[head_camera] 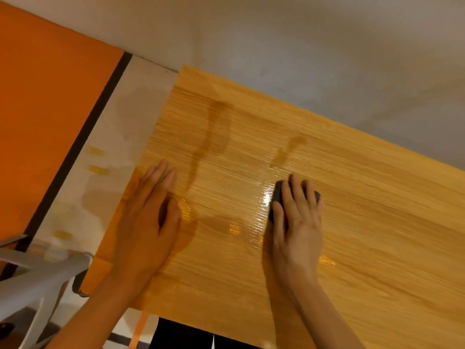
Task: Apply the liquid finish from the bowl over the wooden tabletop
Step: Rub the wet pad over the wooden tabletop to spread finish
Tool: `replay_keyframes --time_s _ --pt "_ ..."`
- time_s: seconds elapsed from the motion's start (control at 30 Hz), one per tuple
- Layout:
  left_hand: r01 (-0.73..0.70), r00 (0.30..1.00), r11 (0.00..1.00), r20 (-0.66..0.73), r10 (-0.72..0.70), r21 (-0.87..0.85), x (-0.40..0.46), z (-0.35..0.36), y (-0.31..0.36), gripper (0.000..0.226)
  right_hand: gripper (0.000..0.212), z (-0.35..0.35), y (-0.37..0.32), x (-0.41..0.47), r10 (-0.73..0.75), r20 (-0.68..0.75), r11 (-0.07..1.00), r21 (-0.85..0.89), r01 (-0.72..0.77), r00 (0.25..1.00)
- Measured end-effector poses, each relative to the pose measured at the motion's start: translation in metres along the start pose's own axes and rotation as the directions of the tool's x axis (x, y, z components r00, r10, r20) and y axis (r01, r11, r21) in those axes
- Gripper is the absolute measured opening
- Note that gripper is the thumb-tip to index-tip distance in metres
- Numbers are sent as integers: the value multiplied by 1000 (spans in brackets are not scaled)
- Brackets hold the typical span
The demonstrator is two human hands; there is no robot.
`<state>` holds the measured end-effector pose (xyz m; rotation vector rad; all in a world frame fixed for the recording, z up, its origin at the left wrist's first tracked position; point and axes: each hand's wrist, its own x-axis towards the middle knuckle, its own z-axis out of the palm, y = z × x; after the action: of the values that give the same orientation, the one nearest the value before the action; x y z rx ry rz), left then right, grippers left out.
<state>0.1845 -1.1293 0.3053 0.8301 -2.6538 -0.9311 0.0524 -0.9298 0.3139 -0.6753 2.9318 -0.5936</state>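
The wooden tabletop (352,235) fills the middle and right of the head view, with a striped grain. A glossy wet patch (254,222) shines between my hands, and darker liquid streaks (214,137) run further up the board. My right hand (295,222) lies flat on a dark pad (275,195), its straight fingers pressing it onto the wood. My left hand (148,212) rests flat on the tabletop near its left edge, fingers straight, holding nothing. No bowl is in view.
A pale surface (120,137) with yellow stains lies left of the tabletop, beside an orange panel (50,117). A grey wall (327,59) runs behind the board. A white plastic chair (37,278) stands at the lower left.
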Motion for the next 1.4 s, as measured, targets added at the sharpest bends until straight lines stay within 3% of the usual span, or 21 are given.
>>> replay_keyframes --time_s 0.17,0.27,0.33,0.43,0.53,0.73,0.83,0.9,1.0,1.1,1.27,1.4 --pt "-72 997 997 37 71 36 42 0 4 51 42 51 -93 39 -216 35 976 13 215 976" --pt "-146 989 989 28 145 32 79 8 3 49 42 37 -72 37 -316 130 948 -9 319 940" --pt "-190 981 981 39 188 50 92 13 -1 48 42 13 -30 25 -250 132 967 -20 254 959" --pt "-221 975 971 42 218 93 96 18 -3 49 44 -17 25 10 -8 38 1000 -19 9 999" --pt "-215 976 971 56 210 109 97 17 -1 51 42 -8 14 17 139 -70 990 10 -138 988" --pt "-193 981 976 53 188 103 100 17 0 50 38 50 -98 68 -131 -19 991 33 131 991" --pt "-195 980 977 62 191 83 99 17 -2 49 40 38 -76 68 -252 63 968 9 252 966" --pt "-204 977 977 73 199 67 99 17 -4 50 40 18 -29 56 -179 33 984 -15 180 983" --pt "-197 978 978 88 191 73 98 18 -5 51 44 -9 27 40 126 -51 992 4 -126 991" --pt "-163 982 984 111 154 72 99 17 -4 53 44 3 5 48 227 -150 972 -28 -233 962" --pt "-194 978 975 99 184 108 99 17 -5 52 37 57 -99 91 46 -131 999 20 -44 990" --pt "-220 973 971 95 212 89 100 16 -4 52 36 43 -83 95 -175 -40 984 36 176 984"
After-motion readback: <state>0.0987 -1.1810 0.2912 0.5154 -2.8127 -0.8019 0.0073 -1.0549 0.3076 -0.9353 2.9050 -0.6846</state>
